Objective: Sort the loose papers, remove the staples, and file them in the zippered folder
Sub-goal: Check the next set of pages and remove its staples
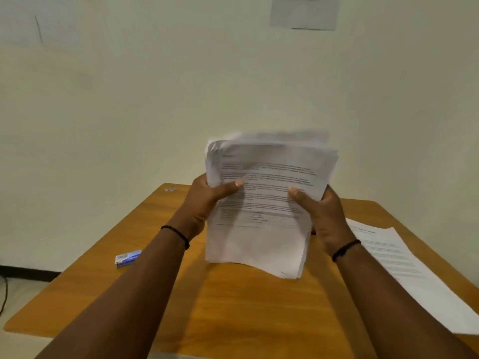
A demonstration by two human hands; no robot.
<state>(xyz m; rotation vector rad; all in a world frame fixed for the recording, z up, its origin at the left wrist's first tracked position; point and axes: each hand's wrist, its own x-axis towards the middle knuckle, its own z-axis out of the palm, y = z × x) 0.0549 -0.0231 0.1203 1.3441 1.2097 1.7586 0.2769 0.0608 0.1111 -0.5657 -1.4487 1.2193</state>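
You are gripping the paper stack (264, 203) upright with your left hand (207, 200) and right hand (324, 216), thumbs pinching its front, probably squaring the edges against the wooden table (233, 307).

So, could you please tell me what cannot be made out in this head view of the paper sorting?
- Printed text on the white paper stack held by the left hand and right hand: blurred.
- Staples in the stack: too small to tell.
- Label on the small blue and white box: too small.
- White printed sheet on the wooden table: cut off by the right edge.
- Zippered folder: not visible in this view.
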